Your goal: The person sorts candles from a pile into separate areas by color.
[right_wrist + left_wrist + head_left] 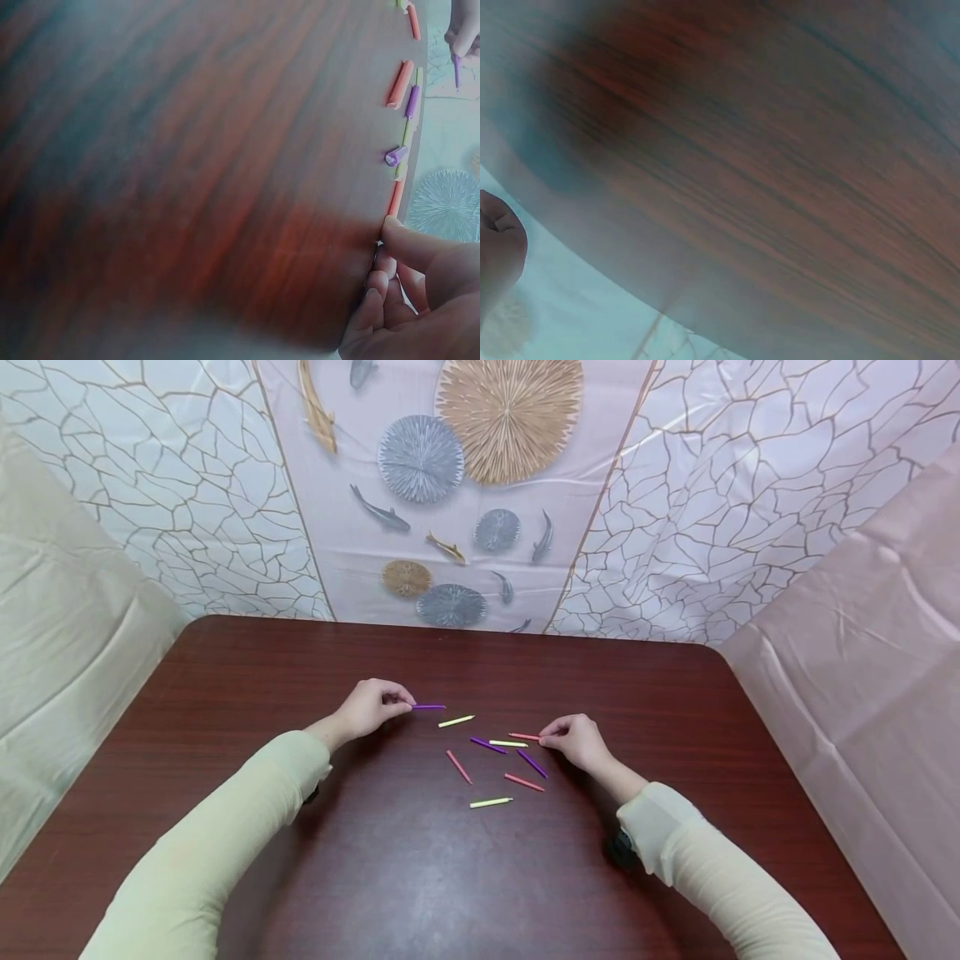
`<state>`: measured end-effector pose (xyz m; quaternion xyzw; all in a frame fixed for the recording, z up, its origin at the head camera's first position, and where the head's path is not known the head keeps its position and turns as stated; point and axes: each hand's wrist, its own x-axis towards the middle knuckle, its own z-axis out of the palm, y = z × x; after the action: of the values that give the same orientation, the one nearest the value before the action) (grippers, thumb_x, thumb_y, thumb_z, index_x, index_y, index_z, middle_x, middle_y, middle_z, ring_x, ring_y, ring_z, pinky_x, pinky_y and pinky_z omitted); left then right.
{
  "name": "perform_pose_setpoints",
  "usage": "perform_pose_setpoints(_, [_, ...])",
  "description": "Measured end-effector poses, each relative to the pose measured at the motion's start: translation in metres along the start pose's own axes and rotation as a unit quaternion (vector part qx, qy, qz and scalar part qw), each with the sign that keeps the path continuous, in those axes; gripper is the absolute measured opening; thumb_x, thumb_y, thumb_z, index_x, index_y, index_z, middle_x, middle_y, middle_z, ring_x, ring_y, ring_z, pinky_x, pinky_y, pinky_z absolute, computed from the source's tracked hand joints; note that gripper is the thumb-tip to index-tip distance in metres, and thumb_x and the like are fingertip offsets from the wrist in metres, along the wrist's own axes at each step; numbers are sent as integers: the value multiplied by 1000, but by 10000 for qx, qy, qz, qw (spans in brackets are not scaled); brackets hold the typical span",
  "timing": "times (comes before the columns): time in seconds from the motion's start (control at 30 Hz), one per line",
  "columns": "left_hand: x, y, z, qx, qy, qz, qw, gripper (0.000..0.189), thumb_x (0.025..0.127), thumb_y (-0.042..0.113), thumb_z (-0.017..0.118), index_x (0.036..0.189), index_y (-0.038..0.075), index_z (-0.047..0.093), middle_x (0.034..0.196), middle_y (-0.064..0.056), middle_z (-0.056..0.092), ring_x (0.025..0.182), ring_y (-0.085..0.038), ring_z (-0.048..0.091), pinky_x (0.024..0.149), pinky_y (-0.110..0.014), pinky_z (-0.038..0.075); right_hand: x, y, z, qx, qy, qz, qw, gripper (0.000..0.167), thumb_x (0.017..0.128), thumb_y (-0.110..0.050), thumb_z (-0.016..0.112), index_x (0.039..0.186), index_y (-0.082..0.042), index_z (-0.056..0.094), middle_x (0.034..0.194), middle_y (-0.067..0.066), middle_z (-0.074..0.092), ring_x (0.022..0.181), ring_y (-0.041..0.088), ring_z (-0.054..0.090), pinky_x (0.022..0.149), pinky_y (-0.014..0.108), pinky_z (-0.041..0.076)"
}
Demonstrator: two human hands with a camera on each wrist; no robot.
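Note:
My left hand (367, 706) pinches one end of a thin purple crayon (429, 707), whose tip points right. In the right wrist view this purple crayon (457, 71) shows against the patterned cloth, above the tabletop line. With thumb and fingertips, my right hand (581, 743) grips the end of a red crayon (525, 737) pointing left. Just below that crayon lies a yellow one (508, 744), close alongside it. Only part of the left hand (499, 240) shows in the left wrist view, with its crayon out of sight.
Between the hands, more crayons lie scattered: yellow ones (456, 722) (491, 803), purple ones (488, 745) (532, 763) and red ones (459, 767) (524, 782). The dark wooden table (420, 877) ends at a patterned cloth (450, 552) behind. Pale cloths hang at both sides.

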<state>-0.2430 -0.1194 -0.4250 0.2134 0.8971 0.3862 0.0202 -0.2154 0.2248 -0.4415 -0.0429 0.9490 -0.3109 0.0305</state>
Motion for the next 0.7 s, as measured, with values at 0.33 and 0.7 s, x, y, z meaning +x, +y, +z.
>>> perform_pose_setpoints(0.33, [1, -26, -7, 214, 303, -297, 9989, 7, 84, 7, 66, 86, 3, 71, 78, -9, 67, 70, -14, 52, 67, -25, 42, -1, -1, 0, 12, 0, -8, 10000, 8, 77, -15, 75, 78, -7, 74, 76, 6, 72, 71, 12, 58, 71, 27, 46])
perform_pose_setpoints(0.7, [-1, -39, -4, 352, 370, -476, 9976, 5, 83, 5, 65, 83, 3, 70, 75, -8, 65, 67, -12, 53, 65, -24, 42, -1, -1, -2, -38, -6, 5, 10000, 8, 77, -15, 75, 77, -7, 74, 75, 5, 72, 72, 12, 58, 72, 28, 45])
